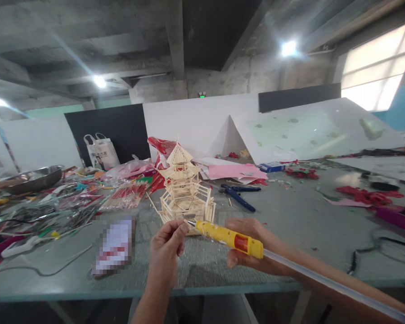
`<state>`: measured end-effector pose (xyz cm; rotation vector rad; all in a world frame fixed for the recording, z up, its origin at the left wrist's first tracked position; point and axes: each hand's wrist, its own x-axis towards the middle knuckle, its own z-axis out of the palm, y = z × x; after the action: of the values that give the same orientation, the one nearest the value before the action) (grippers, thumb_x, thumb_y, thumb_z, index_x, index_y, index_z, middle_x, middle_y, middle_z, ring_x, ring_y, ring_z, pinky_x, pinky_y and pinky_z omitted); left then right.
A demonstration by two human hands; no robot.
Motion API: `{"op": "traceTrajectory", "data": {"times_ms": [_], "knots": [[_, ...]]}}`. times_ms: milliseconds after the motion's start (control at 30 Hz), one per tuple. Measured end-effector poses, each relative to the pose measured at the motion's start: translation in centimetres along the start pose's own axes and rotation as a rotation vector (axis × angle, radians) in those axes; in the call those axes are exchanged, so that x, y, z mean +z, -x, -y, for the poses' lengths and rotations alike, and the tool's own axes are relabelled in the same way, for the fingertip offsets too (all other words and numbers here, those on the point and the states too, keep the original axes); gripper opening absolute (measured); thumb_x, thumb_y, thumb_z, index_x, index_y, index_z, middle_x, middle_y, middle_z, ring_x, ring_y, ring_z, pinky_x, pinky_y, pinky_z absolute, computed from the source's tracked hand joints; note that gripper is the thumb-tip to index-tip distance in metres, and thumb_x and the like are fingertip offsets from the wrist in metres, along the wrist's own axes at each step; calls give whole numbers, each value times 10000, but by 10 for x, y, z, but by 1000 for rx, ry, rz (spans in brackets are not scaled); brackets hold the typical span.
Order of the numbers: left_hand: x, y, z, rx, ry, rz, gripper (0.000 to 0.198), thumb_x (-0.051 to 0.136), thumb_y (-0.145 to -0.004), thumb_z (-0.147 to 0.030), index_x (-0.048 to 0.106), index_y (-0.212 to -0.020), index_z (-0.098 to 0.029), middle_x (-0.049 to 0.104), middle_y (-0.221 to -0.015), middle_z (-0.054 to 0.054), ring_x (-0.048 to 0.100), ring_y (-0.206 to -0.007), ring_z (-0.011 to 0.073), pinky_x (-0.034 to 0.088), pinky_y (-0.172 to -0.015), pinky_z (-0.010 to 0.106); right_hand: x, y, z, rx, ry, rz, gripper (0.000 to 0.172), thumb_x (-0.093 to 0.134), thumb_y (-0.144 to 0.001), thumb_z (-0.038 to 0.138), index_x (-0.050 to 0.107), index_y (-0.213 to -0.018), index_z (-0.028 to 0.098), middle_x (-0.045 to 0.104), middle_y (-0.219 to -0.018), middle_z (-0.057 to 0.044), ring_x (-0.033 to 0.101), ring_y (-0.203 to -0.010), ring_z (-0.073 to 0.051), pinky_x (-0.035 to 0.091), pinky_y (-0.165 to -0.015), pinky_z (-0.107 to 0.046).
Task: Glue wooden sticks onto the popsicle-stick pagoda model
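Pale wooden sticks make up the small tower (pixel 182 186), which stands upright on the grey table (pixel 280 202) just beyond both hands. Its pointed roof (pixel 178 154) fans down in close ribs, wide eaves flare out beneath, and angled railings (pixel 205 202) ring the broader base. In front of it, the right hand (pixel 245 240) grasps a yellow glue gun (pixel 219 233), a clear rod (pixel 310 267) trailing from the back. By its metal nozzle (pixel 191 223), the thumb and fingertips of the left hand (pixel 168 243) are bunched; I cannot tell whether they close on anything. Blue pliers (pixel 238 198) lie near the tower.
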<state>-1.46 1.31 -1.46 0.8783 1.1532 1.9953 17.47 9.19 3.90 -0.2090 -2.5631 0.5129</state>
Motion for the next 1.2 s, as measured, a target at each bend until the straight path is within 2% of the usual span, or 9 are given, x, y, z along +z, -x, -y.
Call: {"op": "traceTrajectory", "data": {"times_ms": [533,933,1200], "knots": [[0,2,-1,24,-7,43,221,683,-691,-332,607,-747,-133,416,-478,-75,307,-397,16,203,-377,151,0,-1,1,11,43,14,384,520,-808,488,405,-652,157,391,-626,43,345,-540,-65,271,-527,-208],[2,2,-3,13,33,16,241,706,-666,-321,607,-771,-128,479,-522,-61,326,-398,14,216,-374,148,-1,-2,5,19,40,29,467,438,-809,588,403,-629,158,396,-610,33,335,-524,-71,260,-500,-215],[2,2,-3,24,59,8,250,715,-650,-327,605,-747,-126,505,-553,-43,322,-407,15,220,-384,162,1,1,4,33,40,9,446,459,-805,569,431,-637,156,411,-601,32,351,-524,-70,287,-511,-219]]}}
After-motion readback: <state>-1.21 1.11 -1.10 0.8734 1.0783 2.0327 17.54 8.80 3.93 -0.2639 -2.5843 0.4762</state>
